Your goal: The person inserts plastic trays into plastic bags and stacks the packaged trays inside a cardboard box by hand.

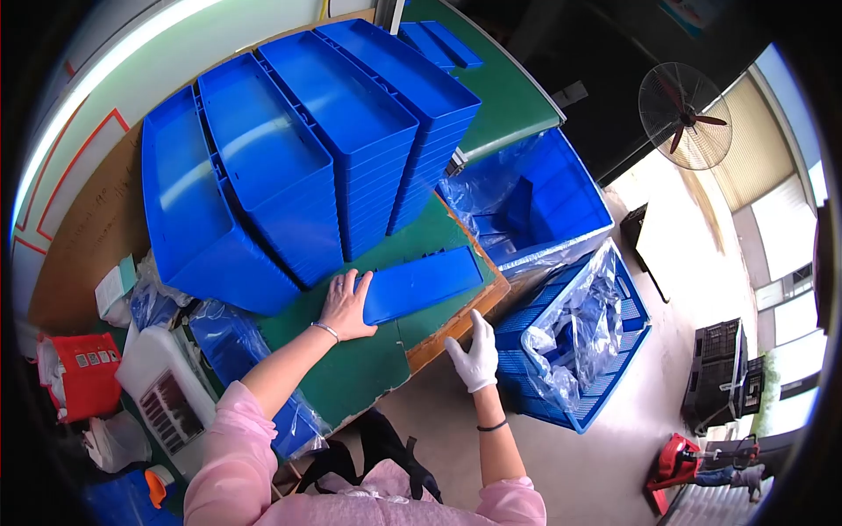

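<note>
A long flat blue plastic piece lies on the green table top, near its wooden edge. My bare left hand holds the left end of this piece, thumb at the lower edge and fingers over the upper one. My right hand, in a white glove, is held in the air just off the table edge, its thumb and fingers apart and nothing in it. Beyond my left hand stand several tall stacks of blue trays side by side.
Right of the table stand a blue bin with a plastic liner and a lined blue basket. At the left are a red bag and a white container. A fan and black crates stand farther off.
</note>
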`<state>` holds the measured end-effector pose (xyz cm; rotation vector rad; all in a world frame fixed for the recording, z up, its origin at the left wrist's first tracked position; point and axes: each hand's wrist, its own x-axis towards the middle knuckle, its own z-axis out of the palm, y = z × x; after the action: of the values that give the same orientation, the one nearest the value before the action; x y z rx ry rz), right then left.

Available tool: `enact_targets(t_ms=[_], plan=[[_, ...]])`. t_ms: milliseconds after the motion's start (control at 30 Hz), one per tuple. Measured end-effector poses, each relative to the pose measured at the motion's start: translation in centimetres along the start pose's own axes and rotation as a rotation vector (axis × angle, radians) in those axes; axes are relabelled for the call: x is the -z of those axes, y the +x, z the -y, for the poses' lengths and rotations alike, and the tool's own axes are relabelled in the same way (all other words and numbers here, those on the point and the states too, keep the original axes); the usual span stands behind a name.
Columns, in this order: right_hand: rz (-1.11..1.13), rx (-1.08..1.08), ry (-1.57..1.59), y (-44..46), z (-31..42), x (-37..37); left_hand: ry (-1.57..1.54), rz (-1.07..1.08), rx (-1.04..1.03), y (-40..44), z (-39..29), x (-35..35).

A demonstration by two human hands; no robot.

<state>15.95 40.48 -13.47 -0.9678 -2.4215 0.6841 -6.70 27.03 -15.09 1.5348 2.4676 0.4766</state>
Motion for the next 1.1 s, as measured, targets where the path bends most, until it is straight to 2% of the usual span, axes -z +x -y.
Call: enact_targets(t_ms=[67, 133, 167, 200, 267, 300, 333, 400, 467, 533, 600, 667, 900, 933, 967, 1100], plan=[[-0.035, 0.159, -0.209, 1.1, 1.3, 5.3, 0.046, 0.005, -0.388, -1.4, 0.7, 2.9], [0.144, 0.239, -0.281, 1.4, 2.9, 8.6, 0.078, 0.092, -0.677, -2.6, 0.2, 6.9], [0.346, 0.281, -0.186, 1.0, 2.2, 8.9, 0.102, 0.183, -0.708, -3.4, -0.2, 9.0], [0.619, 0.154, -0.044, 0.2, 2.9, 9.2, 0.105, 0.185, -0.699, -3.8, -0.5, 10.8], [0.867, -0.138, 0.233, -2.6, 4.4, 8.1, 0.164, 0.146, -0.835, -4.4, -0.7, 13.6], [0.816, -0.2, 0.404, -4.3, 5.1, 7.4, 0.352, -0.016, -0.857, -4.8, -0.6, 14.4], [0.764, -0.265, 0.574, -6.1, 5.9, 6.7, 0.458, -0.21, -0.803, -5.6, -1.2, 15.3], [0.63, -0.42, 0.862, -7.8, 10.5, 7.5, 0.286, -0.324, -0.675, -8.8, -3.4, 16.5], [0.528, -0.422, 0.934, -9.6, 13.0, 7.0, -0.138, -0.344, -0.575, -12.3, -5.1, 15.7], [0.506, -0.394, 0.964, -11.4, 15.5, 6.4, -0.266, -0.378, -0.551, -15.0, -5.1, 14.4], [0.497, -0.365, 0.979, -13.0, 17.7, 6.2, -0.263, -0.474, -0.514, -17.3, -4.3, 14.3], [0.556, -0.326, 0.856, -14.4, 19.7, 6.1, -0.268, -0.576, -0.472, -19.8, -3.1, 14.5], [0.611, -0.151, 0.804, -19.3, 26.0, 3.8, -0.085, -0.782, -0.517, -28.3, 1.2, 15.7], [0.619, -0.135, 0.801, -19.8, 26.9, 3.5, 0.016, -0.811, -0.559, -29.3, 1.8, 15.9], [0.634, -0.134, 0.87, -20.4, 27.9, 3.3, 0.119, -0.838, -0.598, -30.2, 2.3, 16.1], [0.682, -0.106, 1.024, -22.0, 30.8, 1.5, 0.272, -0.859, -0.514, -33.1, 4.5, 16.8]])
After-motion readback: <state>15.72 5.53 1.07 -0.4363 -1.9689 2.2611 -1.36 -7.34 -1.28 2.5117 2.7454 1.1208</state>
